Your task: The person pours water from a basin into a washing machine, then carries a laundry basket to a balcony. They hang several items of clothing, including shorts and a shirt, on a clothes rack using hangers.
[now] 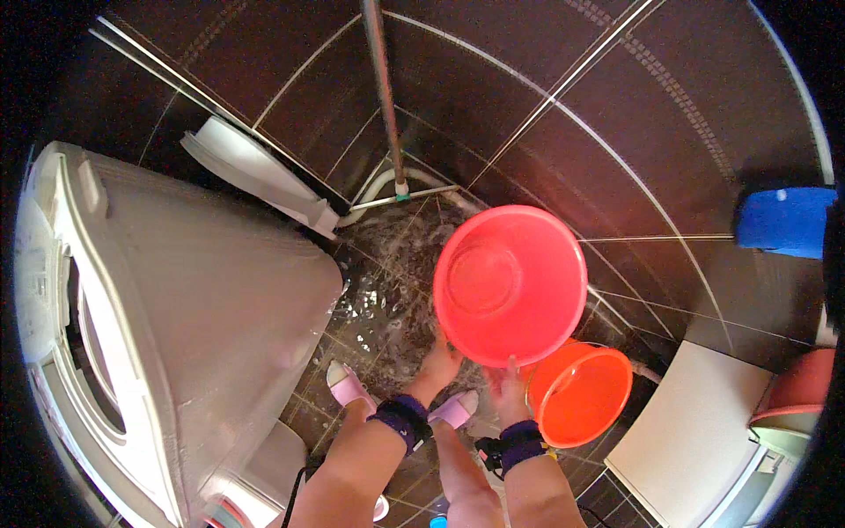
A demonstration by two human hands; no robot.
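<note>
A red plastic basin (511, 284) is tipped over the wet floor, its hollow inside turned up toward me. My left hand (441, 364) supports it from beneath at the near left, with the fingertips hidden behind its wall. At the near rim, my right hand (507, 389) grips the basin, the thumb over the edge. Moving water (389, 290) with foam and bright glints spreads across the dark tiles left of the basin. Just right of my right hand stands an orange bucket (581, 396) with a wire handle, partly behind the basin.
A washing machine (218, 264) fills the left side. A vertical pipe (386, 99) and white hose (370, 195) occupy the tiled corner. My feet wear pink slippers (350, 389). At right are a white cabinet-like surface (686, 429), stacked basins (795, 389) and a blue object (785, 221).
</note>
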